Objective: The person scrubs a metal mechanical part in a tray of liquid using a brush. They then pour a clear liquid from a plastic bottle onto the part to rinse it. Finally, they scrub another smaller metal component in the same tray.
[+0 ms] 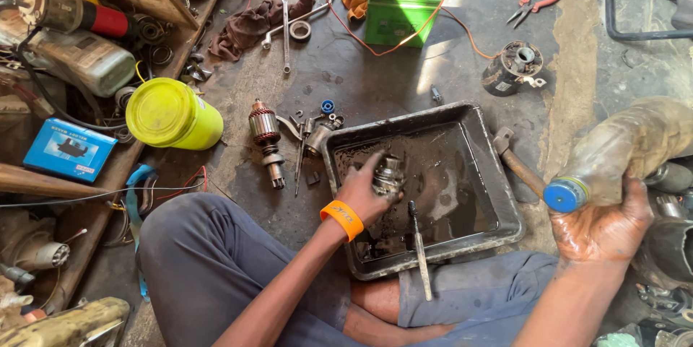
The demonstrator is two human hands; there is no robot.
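Left hand (363, 192) clenched round small metal part (390, 175) over oily tray (505, 195); prob. heavy, slick, grip body firmly. Right hand (603, 228), beside tray, gripped greasy plastic bottle (628, 148).

Greasy metal motor part (390, 175) over the tray; blue-capped plastic bottle (621, 152) tilted sideways.

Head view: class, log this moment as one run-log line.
left hand: holds metal part over dark tray | right hand: grips plastic bottle, blue cap on | brush: leaning on tray rim
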